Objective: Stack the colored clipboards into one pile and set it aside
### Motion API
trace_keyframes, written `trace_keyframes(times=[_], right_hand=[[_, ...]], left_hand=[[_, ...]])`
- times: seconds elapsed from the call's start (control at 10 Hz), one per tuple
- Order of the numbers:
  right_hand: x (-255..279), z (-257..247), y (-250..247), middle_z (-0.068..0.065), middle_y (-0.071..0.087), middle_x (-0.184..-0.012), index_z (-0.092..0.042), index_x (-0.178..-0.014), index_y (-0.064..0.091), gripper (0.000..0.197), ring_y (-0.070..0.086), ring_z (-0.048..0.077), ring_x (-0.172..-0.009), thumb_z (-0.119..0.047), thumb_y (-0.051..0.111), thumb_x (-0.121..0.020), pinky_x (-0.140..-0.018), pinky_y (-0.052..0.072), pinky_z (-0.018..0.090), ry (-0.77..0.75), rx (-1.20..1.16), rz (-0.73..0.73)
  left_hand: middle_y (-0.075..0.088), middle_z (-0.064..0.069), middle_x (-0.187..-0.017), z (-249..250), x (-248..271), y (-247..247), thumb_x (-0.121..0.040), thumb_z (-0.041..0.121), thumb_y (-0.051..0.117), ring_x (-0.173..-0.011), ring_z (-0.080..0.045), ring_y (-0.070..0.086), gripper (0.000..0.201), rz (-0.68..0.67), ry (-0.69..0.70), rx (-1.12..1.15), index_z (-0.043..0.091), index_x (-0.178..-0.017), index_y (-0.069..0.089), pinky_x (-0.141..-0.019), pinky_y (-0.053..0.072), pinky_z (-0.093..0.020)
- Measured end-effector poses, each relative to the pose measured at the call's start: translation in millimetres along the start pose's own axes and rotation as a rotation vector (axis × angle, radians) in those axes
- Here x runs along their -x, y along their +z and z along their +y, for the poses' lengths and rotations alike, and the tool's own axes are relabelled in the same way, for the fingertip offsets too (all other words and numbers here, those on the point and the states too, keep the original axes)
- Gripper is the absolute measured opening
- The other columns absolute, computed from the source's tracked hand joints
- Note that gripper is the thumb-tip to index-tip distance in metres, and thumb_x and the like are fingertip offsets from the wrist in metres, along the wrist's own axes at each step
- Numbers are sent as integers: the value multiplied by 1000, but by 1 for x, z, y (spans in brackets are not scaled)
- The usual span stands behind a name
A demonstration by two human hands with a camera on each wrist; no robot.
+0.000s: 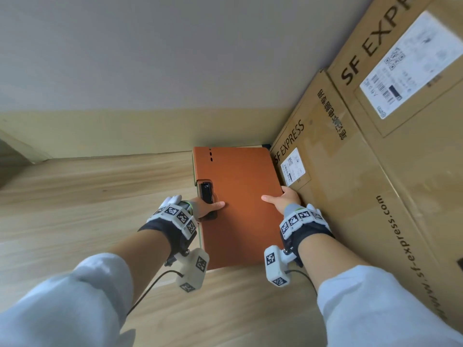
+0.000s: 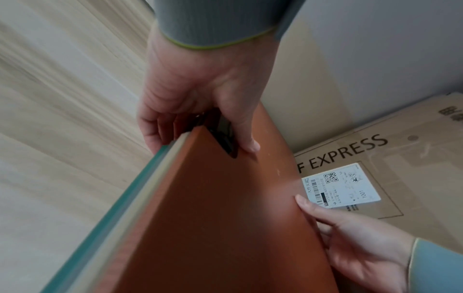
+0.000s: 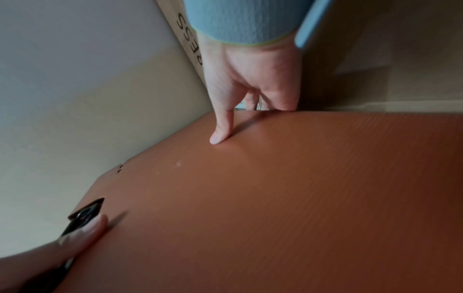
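A pile of clipboards, orange one (image 1: 240, 196) on top, is held between both hands over the wooden surface. The left wrist view shows the orange top (image 2: 225, 218) with cream and teal edges (image 2: 130, 198) beneath it. My left hand (image 1: 208, 207) grips the pile's left edge at the black clip (image 1: 206, 192), thumb on top, fingers (image 2: 152, 130) curled under. My right hand (image 1: 283, 199) grips the right edge, thumb (image 3: 221, 128) pressed on the orange face, fingers wrapped below and hidden. The pile's far end sits near the wall corner.
Large SF EXPRESS cardboard boxes (image 1: 375, 171) stand tight against the pile's right side. A pale wall with a beige lower band (image 1: 125, 131) closes the far side. Light wooden surface (image 1: 87, 196) stretches left and toward me.
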State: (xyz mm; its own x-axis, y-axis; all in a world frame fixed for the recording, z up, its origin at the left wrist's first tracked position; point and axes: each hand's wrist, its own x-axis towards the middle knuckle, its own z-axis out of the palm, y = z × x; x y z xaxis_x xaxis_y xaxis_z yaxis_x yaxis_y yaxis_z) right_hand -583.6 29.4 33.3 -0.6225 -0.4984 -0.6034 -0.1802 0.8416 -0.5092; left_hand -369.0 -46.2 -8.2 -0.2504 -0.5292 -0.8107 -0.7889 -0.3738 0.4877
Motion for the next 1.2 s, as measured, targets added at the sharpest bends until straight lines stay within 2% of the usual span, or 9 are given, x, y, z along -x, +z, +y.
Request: trace_keyframes(times=[0.2,0.3,0.5,0.6,0.7,0.8,0.9,1.1,1.2], right_hand=[[-21,-5,-2,11,37,-150,-9,-147,26,80,36,29,-138,-25,69,-81,-111,30,40,23,52,7],[-24,-7,2,11,37,-150,-9,-147,24,77,37,29,-137,-26,64,-85,-109,31,39,37,95,4],[-26,-14,5,13,40,-147,-8,-147,24,75,39,31,-136,-26,62,-86,-108,33,40,65,139,19],[-25,-13,7,12,37,-150,-9,-148,21,74,36,29,-138,-27,60,-88,-109,31,39,57,168,20],[-26,-13,8,10,37,-150,-13,-148,25,71,37,29,-137,-26,59,-88,-108,33,39,28,229,20],[-22,-16,6,9,37,-150,-14,-148,25,70,38,29,-137,-24,59,-88,-108,35,38,14,285,9],[-21,-18,5,9,35,-151,-14,-149,22,70,37,29,-137,-24,57,-89,-108,34,38,7,334,-11],[-5,-22,6,7,45,-144,-16,-140,41,51,48,27,-128,-13,53,-91,-101,40,34,-139,177,25],[-1,-32,16,5,62,-123,-13,-126,57,38,59,21,-109,-12,51,-89,-99,44,32,-282,102,-25]], left_hand=[[62,-17,-123,20,-15,12,-80,62,55,-112,-32,61,74,75,-3,-74,3,-125,52,-92,49,-38],[63,-19,-122,24,-20,13,-79,61,56,-111,-33,62,75,105,-13,-90,2,-125,54,-85,50,-36],[66,-15,-97,28,-25,12,-78,66,52,-83,-26,59,77,127,-39,-239,0,-116,59,-61,45,-28],[60,-12,-81,28,-26,14,-77,67,53,-83,-26,61,79,159,-60,-225,-3,-113,57,-66,47,-31],[63,-12,-86,26,-28,15,-72,68,59,-85,-26,63,82,197,-88,-160,-2,-114,53,-67,51,-31],[67,-14,-107,24,-29,15,-58,74,64,-98,-30,67,94,237,-94,-122,3,-118,50,-91,55,-40],[67,-15,-108,23,-30,15,-55,76,64,-99,-30,67,94,243,-93,-110,5,-115,50,-93,54,-41],[68,-20,-109,10,-27,11,-65,82,43,-98,-35,67,97,253,-47,-66,6,-124,46,-91,53,-46],[58,-22,-125,-7,-29,3,-74,77,38,-109,-40,61,91,274,-44,8,14,-140,32,-96,48,-51]])
